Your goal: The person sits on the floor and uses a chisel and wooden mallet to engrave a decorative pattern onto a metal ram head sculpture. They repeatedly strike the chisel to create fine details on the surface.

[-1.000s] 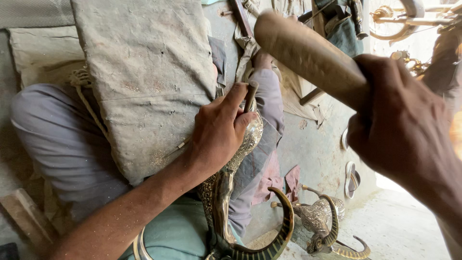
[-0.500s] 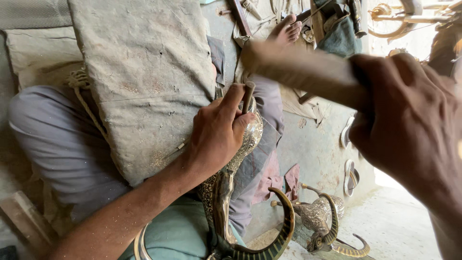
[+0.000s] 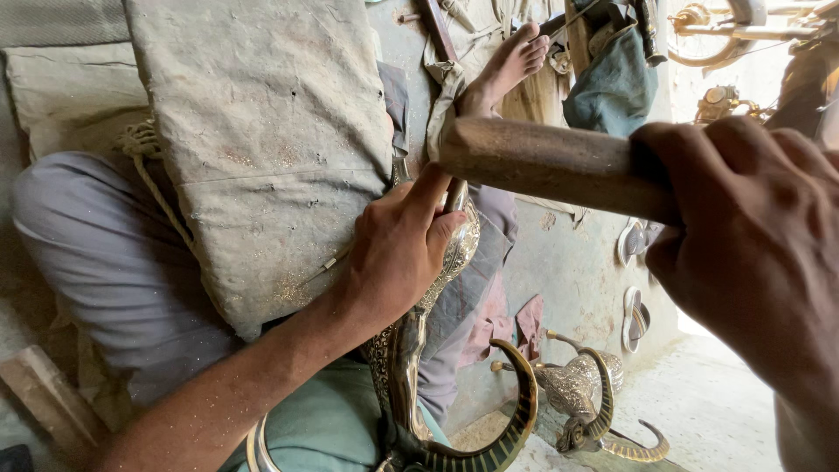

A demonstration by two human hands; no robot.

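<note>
Wooden mallet (image 3: 542,166) swung lower than before | right hand (image 3: 743,253) gripping it | left hand (image 3: 398,249) clasping engraved brass piece (image 3: 454,253)

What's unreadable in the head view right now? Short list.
- Chisel tip: hidden under the left hand, where it meets the engraved brass piece.
- Wooden mallet: its near end is covered by the right hand.
- Brass piece's lower part: cut off by the bottom edge.
- Brass items top right: washed out by glare.
</note>
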